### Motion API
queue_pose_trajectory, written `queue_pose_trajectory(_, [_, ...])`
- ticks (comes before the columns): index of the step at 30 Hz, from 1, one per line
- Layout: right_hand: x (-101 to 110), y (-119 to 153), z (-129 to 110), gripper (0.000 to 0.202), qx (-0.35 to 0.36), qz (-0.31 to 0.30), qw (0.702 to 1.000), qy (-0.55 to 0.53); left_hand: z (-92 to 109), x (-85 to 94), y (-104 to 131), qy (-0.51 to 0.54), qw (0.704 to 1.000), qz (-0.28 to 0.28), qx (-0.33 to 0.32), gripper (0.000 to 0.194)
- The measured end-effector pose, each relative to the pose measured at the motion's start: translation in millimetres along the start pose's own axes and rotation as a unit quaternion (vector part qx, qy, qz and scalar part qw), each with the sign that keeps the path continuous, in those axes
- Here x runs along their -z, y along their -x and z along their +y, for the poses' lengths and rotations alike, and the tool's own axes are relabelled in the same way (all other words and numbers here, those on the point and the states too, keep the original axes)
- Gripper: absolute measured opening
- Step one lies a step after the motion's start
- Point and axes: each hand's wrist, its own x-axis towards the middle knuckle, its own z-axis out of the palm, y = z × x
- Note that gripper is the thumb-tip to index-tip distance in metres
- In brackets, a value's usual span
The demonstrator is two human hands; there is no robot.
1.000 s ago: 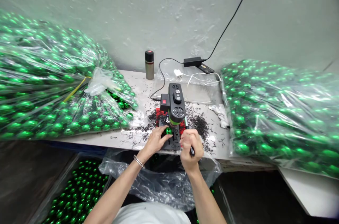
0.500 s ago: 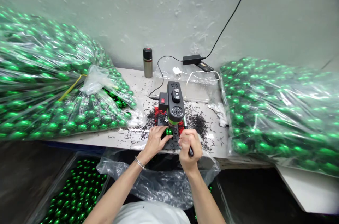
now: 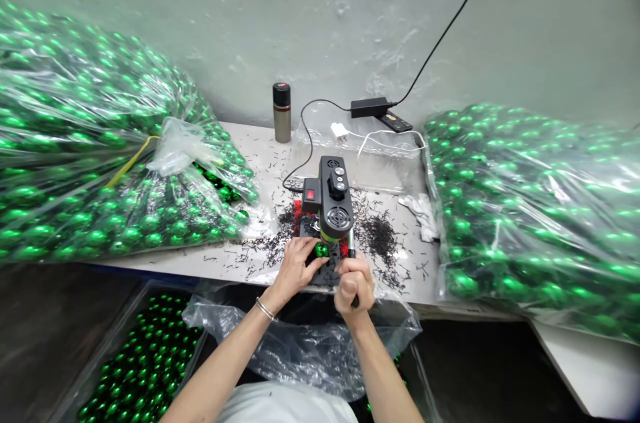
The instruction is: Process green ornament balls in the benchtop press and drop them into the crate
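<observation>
A small black bench drill press (image 3: 336, 200) with a red switch stands on the white table among black shavings. My left hand (image 3: 296, 264) pinches a shiny green ball (image 3: 321, 250) between thumb and fingers, beneath the front of the machine's head. Closed around the black grip of the machine's lever (image 3: 351, 246) is my right hand (image 3: 355, 286), at the machine's right side. Where the ball meets the tool is hidden under the head.
Clear bags full of green balls lie at the left (image 3: 100, 143) and right (image 3: 530, 210). Behind the machine are a bottle (image 3: 282, 113), a power adapter (image 3: 371, 107), a phone (image 3: 394, 121) and cables. A crumpled white glove-like cloth (image 3: 423, 215) lies right. Below, a lined bin (image 3: 140, 356) holds green balls.
My right hand has shifted slightly down and toward me with the lever. My left hand still keeps the green ball under the machine. The whole view has shifted a little.
</observation>
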Motion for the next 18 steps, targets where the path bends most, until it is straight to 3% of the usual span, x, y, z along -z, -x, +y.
queue_pose_trajectory(10, [-7.3, 12.3, 8.1, 0.027, -0.009, 0.025, 0.999, -0.031, -0.4, 0.0, 0.3, 0.003, 1.000, -0.001, -0.007, 0.030])
queue_pose_trajectory(18, [-1.5, 3.0, 3.5, 0.025, 0.028, -0.029, 0.999, 0.006, -3.7, -2.4, -2.2, 0.009, 1.000, 0.017, -0.020, 0.030])
